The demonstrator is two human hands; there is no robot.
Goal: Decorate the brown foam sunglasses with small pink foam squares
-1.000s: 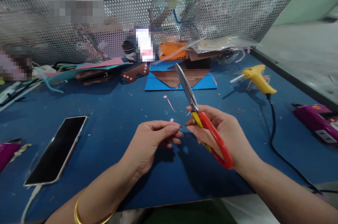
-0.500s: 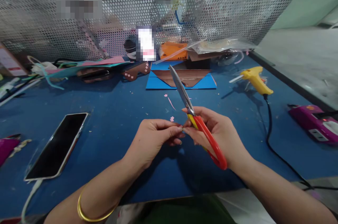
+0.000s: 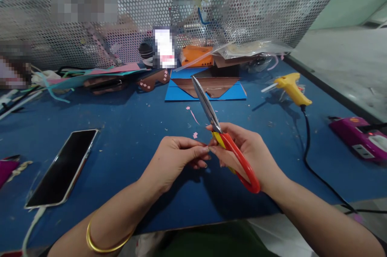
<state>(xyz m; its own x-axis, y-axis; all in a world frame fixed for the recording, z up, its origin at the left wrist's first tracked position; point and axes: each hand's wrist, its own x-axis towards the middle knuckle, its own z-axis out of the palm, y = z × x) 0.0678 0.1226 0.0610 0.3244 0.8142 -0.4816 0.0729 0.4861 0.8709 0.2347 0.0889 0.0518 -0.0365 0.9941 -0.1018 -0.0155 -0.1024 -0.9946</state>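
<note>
Red-and-yellow handled scissors [image 3: 237,160] hang on my right hand [image 3: 252,152], their blades pointing up and away with the handle loop around the thumb side. The right thumb and fingertips also pinch together close to the left fingertips. My left hand [image 3: 173,160] is closed in a pinch at the same spot; whatever lies between its fingertips is too small to make out. Just beyond the hands, small pink paper bits [image 3: 195,135] and a thin pink strip [image 3: 194,117] lie on the blue table [image 3: 127,128].
Behind the blades lies a brown piece on blue card [image 3: 181,93], beside a brown mask-like cutout [image 3: 152,81] with pink squares. A yellow glue gun [image 3: 292,87] and purple power strip [image 3: 359,138] stand right. A phone [image 3: 63,168] with a cable lies left. Mesh [image 3: 256,7] rises behind.
The whole view has shifted slightly, so the table items sit a little further left. Both hands keep the same pinch, and the scissors stay in the right hand.
</note>
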